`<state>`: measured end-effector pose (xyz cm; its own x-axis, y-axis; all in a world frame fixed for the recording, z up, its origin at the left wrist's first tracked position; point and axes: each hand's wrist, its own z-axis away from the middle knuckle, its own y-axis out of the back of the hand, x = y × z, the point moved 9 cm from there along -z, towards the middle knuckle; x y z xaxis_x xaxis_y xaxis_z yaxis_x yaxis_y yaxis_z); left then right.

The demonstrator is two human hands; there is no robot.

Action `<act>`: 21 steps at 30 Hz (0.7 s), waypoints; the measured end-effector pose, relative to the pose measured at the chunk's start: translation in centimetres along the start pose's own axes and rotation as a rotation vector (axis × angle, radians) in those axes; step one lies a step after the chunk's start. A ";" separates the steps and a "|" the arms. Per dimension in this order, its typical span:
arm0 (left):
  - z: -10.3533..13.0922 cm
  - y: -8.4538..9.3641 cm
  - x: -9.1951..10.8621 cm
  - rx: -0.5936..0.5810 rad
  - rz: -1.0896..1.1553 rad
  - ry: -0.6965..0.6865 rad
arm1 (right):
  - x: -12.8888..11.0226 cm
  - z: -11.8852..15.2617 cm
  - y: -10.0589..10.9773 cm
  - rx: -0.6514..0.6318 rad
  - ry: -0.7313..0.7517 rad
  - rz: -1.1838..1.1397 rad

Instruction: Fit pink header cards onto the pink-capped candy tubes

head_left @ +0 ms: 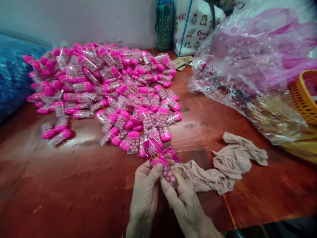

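A clear candy container [169, 176] with a pink cap and pink balls inside is pinched between both hands near the table's front. My left hand [146, 185] grips its capped end, where a printed pink wrapper [152, 148] covers the top. Lower down, my right hand [182, 193] holds the end with the balls. Another printed pink wrapper [172, 154] shows just behind the fingers. Beyond them lies a large pile of similar pink-capped containers [133, 142], spread over the left and middle of the table.
A crumpled beige cloth [232, 162] lies right of my hands on the red-brown table [86, 188]. Clear and pink plastic bags [247, 66] and a yellow basket [303, 99] are at right. A blue bag [15, 72] stands left, a white printed bag [193, 29] at the back.
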<state>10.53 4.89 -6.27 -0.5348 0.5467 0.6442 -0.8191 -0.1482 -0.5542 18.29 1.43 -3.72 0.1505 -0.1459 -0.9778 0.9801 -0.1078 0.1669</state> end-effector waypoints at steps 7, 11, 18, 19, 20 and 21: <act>0.8 -0.2 -0.2 0.006 0.003 0.004 | 0.9 0.1 -0.7 -0.029 -0.075 -0.300; 1.7 0.6 0.8 0.097 0.014 -0.086 | 1.1 0.1 -1.6 -0.070 -0.112 -0.476; 1.3 1.3 1.2 0.131 0.078 -0.106 | 2.2 0.2 -4.2 -0.205 -0.271 -0.898; 1.2 1.4 1.1 0.142 0.075 -0.110 | 2.4 0.1 -4.4 -0.193 -0.274 -0.912; 1.2 1.6 1.0 0.154 0.065 -0.122 | 2.4 0.1 -4.5 -0.179 -0.278 -0.917; 1.4 1.7 1.0 0.162 0.048 -0.141 | 2.4 0.1 -4.6 -0.168 -0.280 -0.916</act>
<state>8.35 4.08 -5.82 -0.5882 0.4173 0.6927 -0.8087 -0.3081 -0.5011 14.18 1.46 -6.85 -0.6951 -0.3064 -0.6503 0.7108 -0.1577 -0.6855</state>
